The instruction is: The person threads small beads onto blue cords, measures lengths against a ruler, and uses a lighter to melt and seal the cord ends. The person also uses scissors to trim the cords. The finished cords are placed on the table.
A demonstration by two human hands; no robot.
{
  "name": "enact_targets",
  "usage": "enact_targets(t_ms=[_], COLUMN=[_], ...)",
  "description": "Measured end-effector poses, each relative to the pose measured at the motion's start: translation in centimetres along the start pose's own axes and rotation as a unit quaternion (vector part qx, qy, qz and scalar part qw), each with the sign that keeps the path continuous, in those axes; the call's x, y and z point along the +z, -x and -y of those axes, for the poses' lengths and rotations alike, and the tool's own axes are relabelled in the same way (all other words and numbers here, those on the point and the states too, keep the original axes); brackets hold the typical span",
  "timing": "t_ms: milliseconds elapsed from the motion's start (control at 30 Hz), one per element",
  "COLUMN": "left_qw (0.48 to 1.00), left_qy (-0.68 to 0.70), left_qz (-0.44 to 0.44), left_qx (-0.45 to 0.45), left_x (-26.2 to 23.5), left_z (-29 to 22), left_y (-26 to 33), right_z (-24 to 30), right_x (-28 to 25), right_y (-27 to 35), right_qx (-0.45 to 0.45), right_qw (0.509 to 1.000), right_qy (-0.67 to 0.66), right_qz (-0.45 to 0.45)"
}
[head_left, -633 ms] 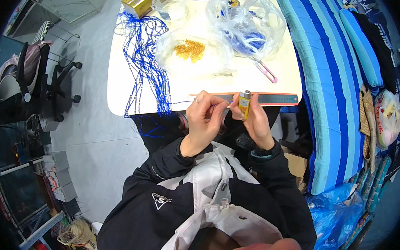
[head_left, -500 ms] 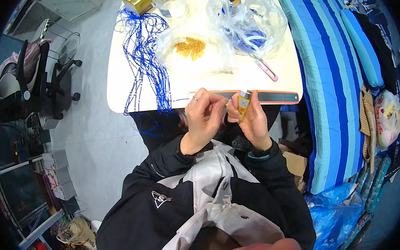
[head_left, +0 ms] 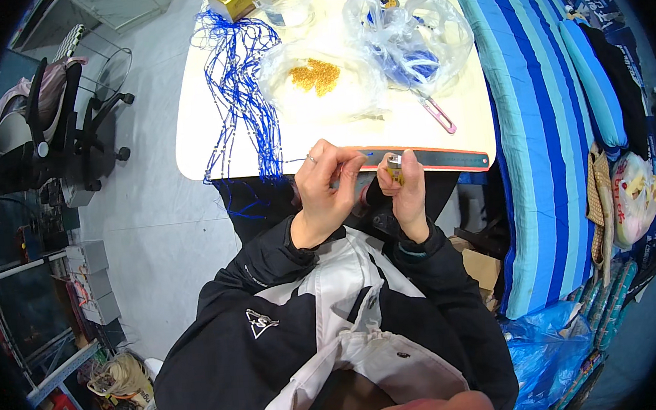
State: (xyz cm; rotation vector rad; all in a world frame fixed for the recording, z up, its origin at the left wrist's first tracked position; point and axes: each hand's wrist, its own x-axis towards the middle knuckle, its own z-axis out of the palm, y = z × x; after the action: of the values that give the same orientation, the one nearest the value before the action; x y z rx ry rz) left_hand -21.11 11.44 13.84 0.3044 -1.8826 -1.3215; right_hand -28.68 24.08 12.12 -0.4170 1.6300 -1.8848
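My left hand (head_left: 322, 194) is closed in a pinch near the table's front edge. From its fingertips pokes the short tip of a blue cord (head_left: 368, 155); its other end seems to run left toward a bundle of blue knotted cords (head_left: 229, 74). My right hand (head_left: 412, 191) grips a yellow lighter (head_left: 395, 170) with a metal top, thumb raised beside that top. A small gap separates the lighter from the cord tip. No flame is visible. Behind both hands, a dark ruler (head_left: 447, 157) with an orange rim lies along the edge.
Small gold beads (head_left: 316, 77) lie on a clear plastic bag (head_left: 273, 94) on the white table (head_left: 193, 150). A pink-handled cutter (head_left: 439, 115) and a bag with blue contents (head_left: 407, 41) sit right. Behind are a plastic cup (head_left: 284, 4) and gold box (head_left: 231, 0). Striped bedding (head_left: 538, 134) borders the right.
The lighter has turned more upright in my right hand, and that thumb now stands by its top. The cord tip has come into sight beyond my left fingertips, with the hands slightly farther apart.
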Motion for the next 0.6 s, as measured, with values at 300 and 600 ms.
enact_targets(t_ms=[300,600], left_qw=[1.000,0.999], left_qy=[-0.009,-0.003], left_qz=[0.009,0.011], left_qx=[0.015,0.032], left_x=[-0.1,-0.1], left_z=[0.1,0.3], left_y=[0.2,0.2], right_z=[0.3,0.6], right_x=[1.4,1.5], right_y=[-0.1,0.0], right_qx=[0.001,-0.006], right_qw=[1.000,1.000], right_qy=[0.002,0.028], right_qz=[0.013,0.008])
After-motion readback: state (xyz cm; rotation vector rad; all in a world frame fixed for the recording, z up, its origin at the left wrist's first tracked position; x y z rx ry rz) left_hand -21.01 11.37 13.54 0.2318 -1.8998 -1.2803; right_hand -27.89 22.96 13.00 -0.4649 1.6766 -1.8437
